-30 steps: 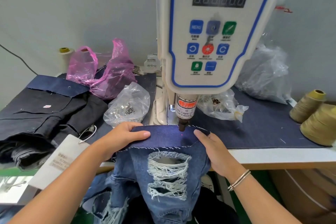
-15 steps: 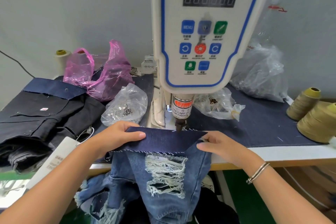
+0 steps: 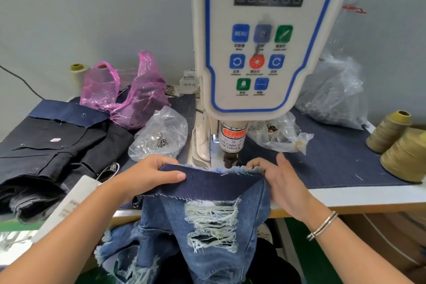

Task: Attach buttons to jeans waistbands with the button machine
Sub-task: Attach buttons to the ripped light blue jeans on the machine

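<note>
Head view: hands (image 3: 152, 176) (image 3: 280, 182) grip waistband (image 3: 207, 183) between them.

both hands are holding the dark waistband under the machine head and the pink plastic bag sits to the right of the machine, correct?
Not quite. In the head view the pink plastic bag sits to the left of the machine, not the right. The rest holds: the left hand and right hand both hold the dark waistband under the machine head.

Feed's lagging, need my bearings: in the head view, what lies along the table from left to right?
Dark jeans → pink bag → clear bag of buttons → button machine → big clear bag → thread cones.
</note>
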`<act>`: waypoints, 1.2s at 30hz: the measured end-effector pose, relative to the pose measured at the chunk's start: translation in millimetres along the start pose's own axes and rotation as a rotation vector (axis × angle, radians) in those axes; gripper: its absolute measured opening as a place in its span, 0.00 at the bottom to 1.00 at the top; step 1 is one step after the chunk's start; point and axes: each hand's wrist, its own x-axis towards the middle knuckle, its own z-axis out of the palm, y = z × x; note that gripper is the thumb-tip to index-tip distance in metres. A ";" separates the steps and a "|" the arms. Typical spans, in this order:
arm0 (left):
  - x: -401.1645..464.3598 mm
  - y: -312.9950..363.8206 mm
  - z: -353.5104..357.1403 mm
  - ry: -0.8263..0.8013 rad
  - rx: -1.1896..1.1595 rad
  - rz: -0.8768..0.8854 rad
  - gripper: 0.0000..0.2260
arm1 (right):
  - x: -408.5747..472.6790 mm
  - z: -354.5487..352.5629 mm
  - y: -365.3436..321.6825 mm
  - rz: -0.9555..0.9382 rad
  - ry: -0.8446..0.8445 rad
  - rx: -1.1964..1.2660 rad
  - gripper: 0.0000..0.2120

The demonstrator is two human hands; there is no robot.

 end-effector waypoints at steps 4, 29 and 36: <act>1.2 -2.2 0.2 0.039 -0.017 -0.001 0.15 | -0.4 -10.2 -1.7 -0.103 -0.064 -0.628 0.09; 7.6 -16.0 11.2 0.141 -0.259 0.067 0.15 | 16.3 12.9 16.0 -0.091 0.167 0.181 0.17; 10.4 -19.8 12.2 0.137 -0.274 0.072 0.08 | 15.0 10.1 24.5 -0.145 0.139 0.136 0.11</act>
